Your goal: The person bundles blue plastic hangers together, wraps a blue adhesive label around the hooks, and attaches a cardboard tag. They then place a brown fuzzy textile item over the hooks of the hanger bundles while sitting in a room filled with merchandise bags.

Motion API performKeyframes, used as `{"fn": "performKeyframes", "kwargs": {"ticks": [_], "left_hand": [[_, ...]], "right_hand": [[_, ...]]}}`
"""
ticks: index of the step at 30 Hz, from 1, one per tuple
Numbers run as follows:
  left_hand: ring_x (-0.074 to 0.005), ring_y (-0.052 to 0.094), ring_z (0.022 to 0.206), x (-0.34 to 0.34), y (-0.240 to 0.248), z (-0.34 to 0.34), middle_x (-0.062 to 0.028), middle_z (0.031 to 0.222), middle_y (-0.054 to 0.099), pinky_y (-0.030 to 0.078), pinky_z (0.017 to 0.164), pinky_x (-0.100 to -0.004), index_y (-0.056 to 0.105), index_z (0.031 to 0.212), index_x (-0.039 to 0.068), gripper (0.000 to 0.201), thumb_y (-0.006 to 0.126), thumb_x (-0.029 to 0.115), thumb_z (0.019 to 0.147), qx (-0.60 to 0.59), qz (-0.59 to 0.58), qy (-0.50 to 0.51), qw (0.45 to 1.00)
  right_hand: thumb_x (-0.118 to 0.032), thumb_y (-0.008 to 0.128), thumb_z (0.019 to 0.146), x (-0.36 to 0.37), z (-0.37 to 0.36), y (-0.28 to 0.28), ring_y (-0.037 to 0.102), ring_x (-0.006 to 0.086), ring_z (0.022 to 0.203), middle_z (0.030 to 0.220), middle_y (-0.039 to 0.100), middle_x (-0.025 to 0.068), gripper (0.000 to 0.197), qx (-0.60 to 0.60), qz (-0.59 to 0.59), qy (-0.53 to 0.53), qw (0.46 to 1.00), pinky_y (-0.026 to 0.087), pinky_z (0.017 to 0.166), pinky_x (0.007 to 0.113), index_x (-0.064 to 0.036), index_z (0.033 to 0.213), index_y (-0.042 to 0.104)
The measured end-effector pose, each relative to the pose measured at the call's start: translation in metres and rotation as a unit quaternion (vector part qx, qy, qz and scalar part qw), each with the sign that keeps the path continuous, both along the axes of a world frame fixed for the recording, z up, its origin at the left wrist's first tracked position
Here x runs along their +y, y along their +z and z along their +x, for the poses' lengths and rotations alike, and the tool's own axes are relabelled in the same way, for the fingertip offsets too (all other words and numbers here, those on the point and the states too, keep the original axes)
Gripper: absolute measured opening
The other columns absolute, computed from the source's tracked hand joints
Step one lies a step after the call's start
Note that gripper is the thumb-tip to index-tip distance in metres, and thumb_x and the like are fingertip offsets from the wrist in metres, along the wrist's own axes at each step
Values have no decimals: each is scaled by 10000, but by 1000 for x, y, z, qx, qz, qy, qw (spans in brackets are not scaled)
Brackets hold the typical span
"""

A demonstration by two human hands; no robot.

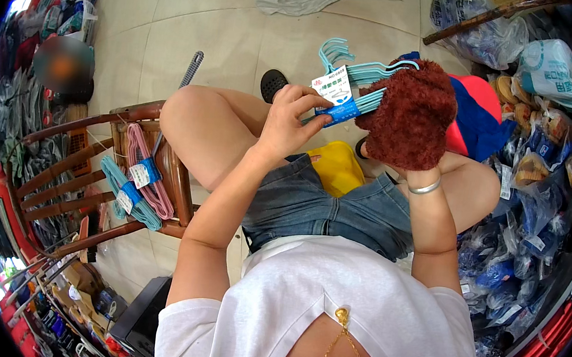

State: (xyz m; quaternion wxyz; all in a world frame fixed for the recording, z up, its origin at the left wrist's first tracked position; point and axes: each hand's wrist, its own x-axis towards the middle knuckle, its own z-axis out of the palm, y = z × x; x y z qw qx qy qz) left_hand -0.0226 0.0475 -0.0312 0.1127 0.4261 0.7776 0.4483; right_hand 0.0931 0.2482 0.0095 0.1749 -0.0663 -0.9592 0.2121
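In front of my knees is a bundle of light blue hangers, with its hooks at the upper left. A white and blue cardboard label wraps the bundle. My left hand pinches this label at its near left edge, thumb below and fingers above. A fluffy dark brown mitt covers my right hand, with only the wrist and a silver bangle showing beneath it. The mitt presses against the right end of the hangers. My right fingers are hidden inside, so their grip cannot be made out.
On a wooden chair to my left lie a pink hanger bundle and a blue hanger bundle. Plastic-bagged goods pile up at the right. A yellow object sits between my legs, and packed racks line the left.
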Motion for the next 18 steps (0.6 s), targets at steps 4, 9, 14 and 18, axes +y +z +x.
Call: {"fn": "performKeyframes", "kwargs": {"ticks": [4,9,14,18], "left_hand": [[-263,529,1003,2,-12,-5,-135,1055,574,428,837,-379,543,1150,54,474,721,168,726,-186,24,141,972],[-252,545,981,10,-6,-35,-153,1104,556,480,808,-339,401,1255,4,582,664,282,817,-569,77,134,808],[-226,583,888,11,-13,-36,-106,931,610,507,784,-354,504,975,78,268,611,289,850,-787,125,125,591],[-222,599,762,29,-4,-24,-77,798,599,517,709,-338,495,891,89,160,604,187,827,-775,216,164,571]], "right_hand": [[-168,716,522,-2,-5,13,525,248,986,1000,594,48,397,45,-38,29,998,363,940,390,-132,908,631],[-169,708,549,-4,2,15,505,246,1019,1043,571,57,432,50,-75,20,996,356,950,387,-123,964,598],[-170,701,576,-6,6,11,485,244,1053,1085,549,65,467,49,-111,16,992,348,959,384,-114,1019,566],[-170,695,597,-12,6,2,469,242,1079,1120,531,72,496,56,-144,1,988,342,967,381,-107,1064,540]]}}
